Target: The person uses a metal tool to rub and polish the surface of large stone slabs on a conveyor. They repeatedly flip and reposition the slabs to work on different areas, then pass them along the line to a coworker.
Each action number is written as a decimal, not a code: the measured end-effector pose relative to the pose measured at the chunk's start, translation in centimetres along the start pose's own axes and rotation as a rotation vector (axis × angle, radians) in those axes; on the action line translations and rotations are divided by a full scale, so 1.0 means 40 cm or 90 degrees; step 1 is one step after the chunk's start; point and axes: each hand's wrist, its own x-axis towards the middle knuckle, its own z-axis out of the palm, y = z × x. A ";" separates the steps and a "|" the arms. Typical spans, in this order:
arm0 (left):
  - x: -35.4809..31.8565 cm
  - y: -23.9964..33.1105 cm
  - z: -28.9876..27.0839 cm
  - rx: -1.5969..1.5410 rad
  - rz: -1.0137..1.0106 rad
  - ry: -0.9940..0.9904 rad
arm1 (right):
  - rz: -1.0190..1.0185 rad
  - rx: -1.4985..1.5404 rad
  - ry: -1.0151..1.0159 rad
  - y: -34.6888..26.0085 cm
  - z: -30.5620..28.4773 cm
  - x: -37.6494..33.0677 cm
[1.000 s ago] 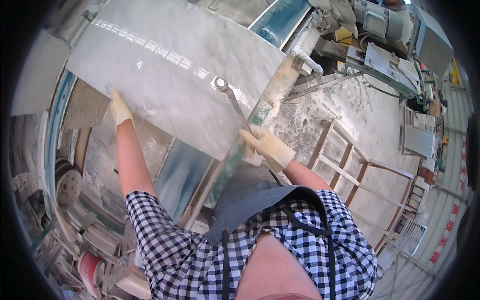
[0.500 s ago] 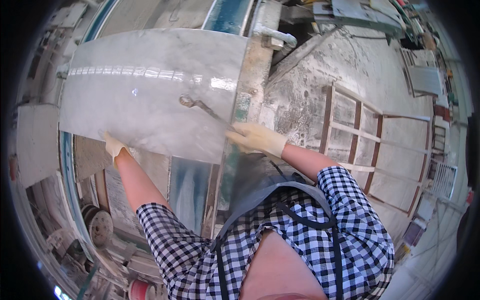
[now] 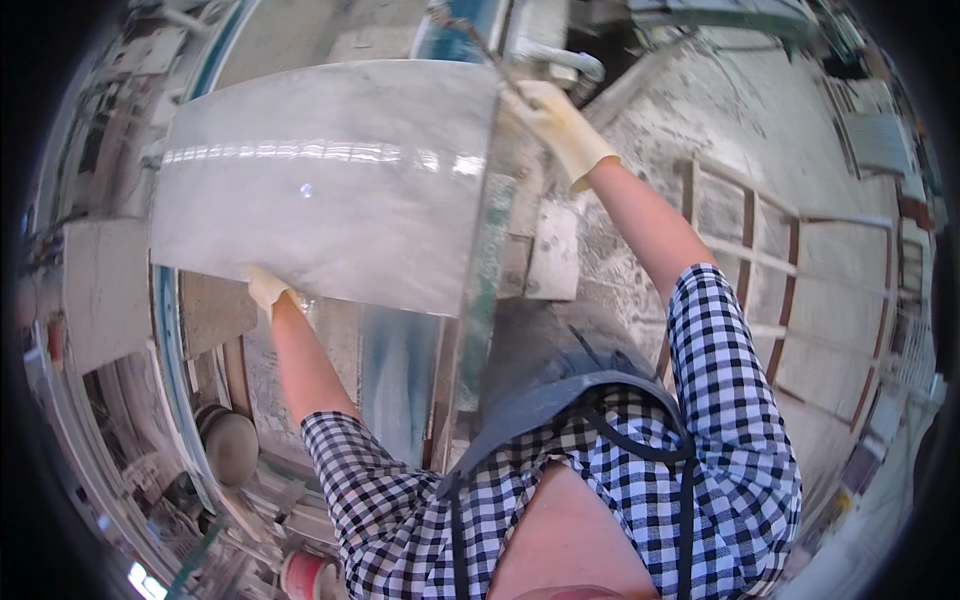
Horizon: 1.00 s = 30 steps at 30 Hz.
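A large, glossy, pale grey slab (image 3: 330,210) with faint marbling lies across the supports in front of me. My left hand (image 3: 270,290), in a cream glove, grips its near edge at the left, the fingertips on the top face and the rest partly hidden. Beyond the slab's far right corner, my right hand (image 3: 550,118), gloved too, is closed around a bent metal rod (image 3: 478,40). The rod is dark and slightly blurred, with a knobbed far end that reaches past the slab's far edge.
Blue rails (image 3: 395,385) run beneath the slab. A green-stained beam (image 3: 482,290) borders its right side. To the right, a metal frame with crossbars (image 3: 745,250) lies on the stained floor. Lower left are a round wheel-like part (image 3: 230,448) and a red-and-white spool (image 3: 305,575).
My right hand has swung away from me, carrying the rod from above the slab to beyond its far right corner. My left hand stays on the near edge; the view has shifted slightly.
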 end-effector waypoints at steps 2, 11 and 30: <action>-0.021 0.026 -0.017 0.473 0.155 0.020 | -0.073 -0.076 0.113 -0.016 0.037 0.063; -0.168 0.125 -0.031 -0.102 0.101 0.141 | -0.034 -0.246 0.090 -0.065 0.146 0.161; -0.127 0.109 -0.073 0.043 0.074 0.185 | -0.079 -0.181 0.002 -0.067 0.117 0.177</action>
